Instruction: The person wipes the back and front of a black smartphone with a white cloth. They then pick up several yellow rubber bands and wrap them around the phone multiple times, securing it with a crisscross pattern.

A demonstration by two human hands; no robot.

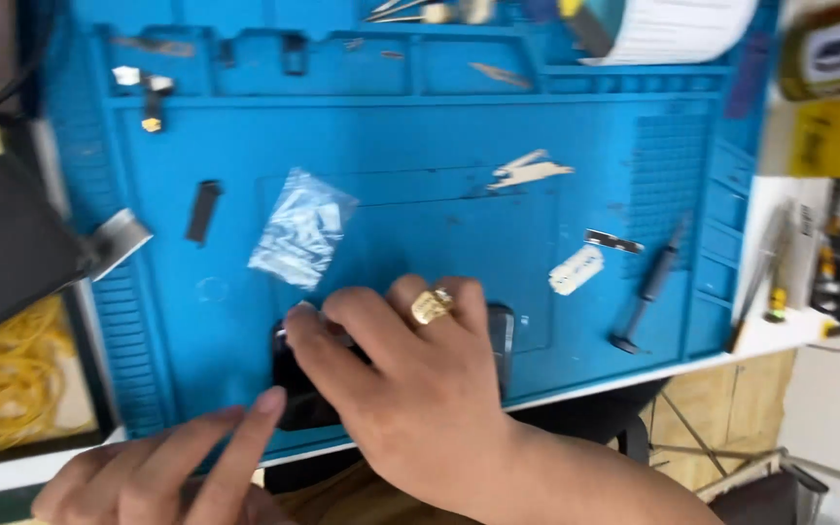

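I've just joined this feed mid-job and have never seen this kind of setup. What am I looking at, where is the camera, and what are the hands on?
One camera, worn on the person's head, looks down at a blue work mat. There is no robot, only two bare hands. The right hand, wearing a gold ring, presses on a dark phone at the mat's near edge. The left hand touches the phone with a fingertip. Nearby lie a clear plastic bag, a dark screwdriver and small parts. The picture is blurred.
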